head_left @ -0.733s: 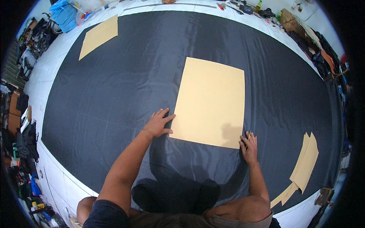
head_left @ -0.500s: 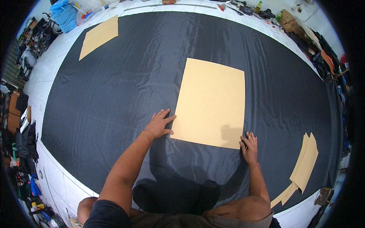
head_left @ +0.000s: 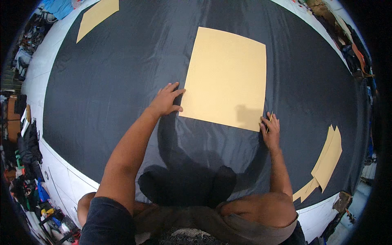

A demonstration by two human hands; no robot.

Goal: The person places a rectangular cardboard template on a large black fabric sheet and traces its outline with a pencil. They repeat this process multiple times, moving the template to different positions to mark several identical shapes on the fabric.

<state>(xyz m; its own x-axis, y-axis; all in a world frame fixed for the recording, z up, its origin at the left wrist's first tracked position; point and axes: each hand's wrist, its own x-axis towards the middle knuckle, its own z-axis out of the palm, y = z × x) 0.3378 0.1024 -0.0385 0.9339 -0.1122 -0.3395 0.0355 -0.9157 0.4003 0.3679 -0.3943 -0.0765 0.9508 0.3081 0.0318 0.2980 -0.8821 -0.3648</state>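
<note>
A large tan sheet of stiff card (head_left: 224, 77) lies flat on black, slightly shiny fabric (head_left: 110, 85). My left hand (head_left: 166, 100) rests with fingers spread at the card's left edge near its lower left corner, thumb and forefinger touching that edge. At the lower right corner is my right hand (head_left: 271, 128), its fingertips against the card's right edge. A thin, yellowish pencil-like stick (head_left: 270, 121) is held between the fingers of that hand, pointing up and away from me. My head's shadow falls on the fabric below the card.
Several narrow tan card pieces (head_left: 326, 161) overlap on the fabric at the right. Another tan piece (head_left: 97, 18) lies at the far left. White floor tiles (head_left: 34, 94) border the fabric. Mixed clutter (head_left: 26, 159) lines the left side, and a blue plastic bag (head_left: 58, 7) sits at the far left.
The view has tipped downward, so the card and both hands appear higher in the picture. Both hands keep their places against the card, and the stick is still in the right one.
</note>
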